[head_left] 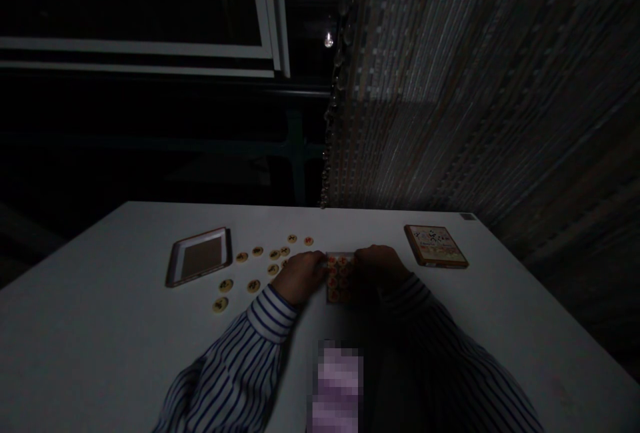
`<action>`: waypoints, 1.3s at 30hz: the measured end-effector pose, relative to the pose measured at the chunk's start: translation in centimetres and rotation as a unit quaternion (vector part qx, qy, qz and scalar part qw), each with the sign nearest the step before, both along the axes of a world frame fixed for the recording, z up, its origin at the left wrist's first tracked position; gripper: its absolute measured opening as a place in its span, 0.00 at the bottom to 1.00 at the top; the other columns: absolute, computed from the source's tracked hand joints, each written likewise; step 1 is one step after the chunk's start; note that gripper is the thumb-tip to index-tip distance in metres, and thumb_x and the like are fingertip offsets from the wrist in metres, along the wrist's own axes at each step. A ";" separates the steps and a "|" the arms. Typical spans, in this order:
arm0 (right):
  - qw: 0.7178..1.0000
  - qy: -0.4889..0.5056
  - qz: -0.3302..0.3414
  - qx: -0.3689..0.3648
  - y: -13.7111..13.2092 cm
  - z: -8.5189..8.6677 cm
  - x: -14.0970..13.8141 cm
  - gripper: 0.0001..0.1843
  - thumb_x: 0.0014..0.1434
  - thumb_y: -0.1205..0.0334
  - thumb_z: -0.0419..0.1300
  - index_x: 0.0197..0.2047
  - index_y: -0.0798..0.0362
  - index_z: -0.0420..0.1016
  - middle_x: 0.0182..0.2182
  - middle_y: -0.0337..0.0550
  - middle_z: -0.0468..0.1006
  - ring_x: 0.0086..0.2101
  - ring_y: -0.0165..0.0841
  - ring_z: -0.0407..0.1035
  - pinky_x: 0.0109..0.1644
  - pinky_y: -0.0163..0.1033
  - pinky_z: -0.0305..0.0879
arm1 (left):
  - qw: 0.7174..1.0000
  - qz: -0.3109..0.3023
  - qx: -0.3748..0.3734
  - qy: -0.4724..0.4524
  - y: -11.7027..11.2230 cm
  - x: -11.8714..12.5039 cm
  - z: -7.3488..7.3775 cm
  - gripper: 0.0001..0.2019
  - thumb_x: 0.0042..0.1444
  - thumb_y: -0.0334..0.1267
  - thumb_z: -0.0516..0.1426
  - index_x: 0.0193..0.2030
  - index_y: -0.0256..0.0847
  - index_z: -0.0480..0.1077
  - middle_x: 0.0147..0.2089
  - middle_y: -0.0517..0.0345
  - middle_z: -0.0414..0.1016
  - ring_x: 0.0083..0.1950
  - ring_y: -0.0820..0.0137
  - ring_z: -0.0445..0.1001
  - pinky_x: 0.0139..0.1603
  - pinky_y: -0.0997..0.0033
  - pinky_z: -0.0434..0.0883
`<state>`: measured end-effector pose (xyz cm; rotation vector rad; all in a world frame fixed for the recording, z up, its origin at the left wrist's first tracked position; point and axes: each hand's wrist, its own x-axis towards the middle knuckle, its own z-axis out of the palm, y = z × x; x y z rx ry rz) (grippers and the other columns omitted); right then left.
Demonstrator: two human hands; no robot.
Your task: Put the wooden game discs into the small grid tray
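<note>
A small box of Chinese chess pieces [340, 278] sits on the table before me, red-marked round pieces lined up in rows inside it. My left hand [301, 277] is closed at its left edge, fingertips near the upper left corner. On the opposite side my right hand [383, 265] grips the right edge, its fingers partly lost in shadow. Several loose Chinese chess pieces [253, 285] lie scattered to the left of my left hand, mostly dark-marked. One loose red-marked piece [309, 241] lies beyond the box. My left hand partly covers some pieces.
An open shallow lid or tray [173, 277] lies at the left. At the right is a flat box with a printed cover [437, 246]. Both rest on a white table [125, 346]. Behind it hangs a string curtain [425, 86], beside a dark window frame [150, 49].
</note>
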<state>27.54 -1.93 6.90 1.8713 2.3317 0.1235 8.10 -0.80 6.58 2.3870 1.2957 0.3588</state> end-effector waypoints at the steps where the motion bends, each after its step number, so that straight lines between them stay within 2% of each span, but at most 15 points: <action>1: 1.000 0.000 -0.001 0.000 0.0 0.0 0.0 0.14 0.56 0.62 0.49 0.36 0.57 0.74 0.32 0.55 0.76 0.35 0.39 0.71 0.37 0.39 0.63 | 1.000 0.000 -0.001 0.003 0.0 0.0 0.1 0.13 0.55 0.41 0.47 0.37 0.39 0.69 0.37 0.50 0.74 0.39 0.67 0.71 0.37 0.71 0.63; 8: 1.000 0.001 0.011 0.009 0.0 0.1 0.0 0.14 0.55 0.62 0.49 0.34 0.57 0.75 0.31 0.54 0.77 0.34 0.42 0.71 0.35 0.41 0.64 | 1.000 -0.004 0.006 0.016 0.0 0.0 -0.1 0.14 0.56 0.42 0.46 0.40 0.39 0.69 0.39 0.50 0.74 0.41 0.67 0.71 0.39 0.70 0.63; 24: 1.000 -0.005 0.013 -0.007 0.1 0.0 -0.1 0.14 0.56 0.63 0.49 0.34 0.57 0.75 0.32 0.53 0.77 0.35 0.39 0.71 0.37 0.40 0.64 | 1.000 -0.006 0.013 0.018 0.1 0.0 -0.1 0.13 0.55 0.40 0.47 0.39 0.39 0.69 0.38 0.50 0.74 0.39 0.68 0.71 0.38 0.71 0.63; 39: 0.999 -0.002 0.032 0.005 0.3 -0.7 0.1 0.13 0.55 0.62 0.49 0.34 0.56 0.74 0.32 0.52 0.76 0.34 0.39 0.71 0.36 0.40 0.63 | 1.000 -0.010 0.022 0.007 0.1 -0.1 -0.2 0.13 0.55 0.41 0.47 0.39 0.40 0.69 0.39 0.51 0.74 0.41 0.67 0.71 0.39 0.71 0.64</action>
